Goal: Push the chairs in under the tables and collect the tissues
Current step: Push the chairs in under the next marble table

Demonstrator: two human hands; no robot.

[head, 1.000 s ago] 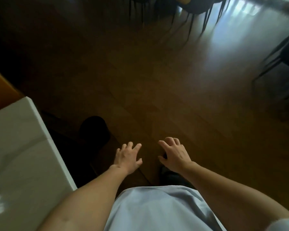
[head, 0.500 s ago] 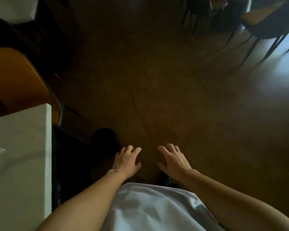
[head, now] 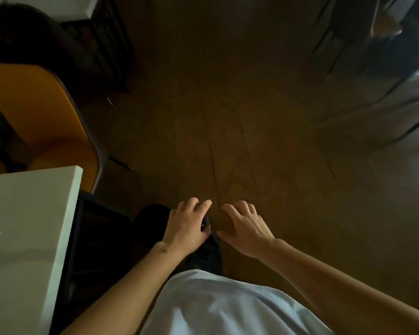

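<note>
Standing at the white table's [head: 32, 213] corner, the person holds left hand [head: 186, 226] and right hand [head: 246, 226] out, fingers loosely spread, gripping nothing. The orange chair [head: 36, 110], seat facing the table, sits partly tucked beyond it, its legs hidden. Far chairs [head: 382, 35] are blurred.

Place: a dining room, like a café or restaurant.
Floor: dark wood floor [head: 228, 117] throughout.
Near left: white table [head: 29, 226] with an orange chair [head: 34, 110] just beside its far edge.
Far right: dark chairs [head: 363, 44] on thin legs.
</note>
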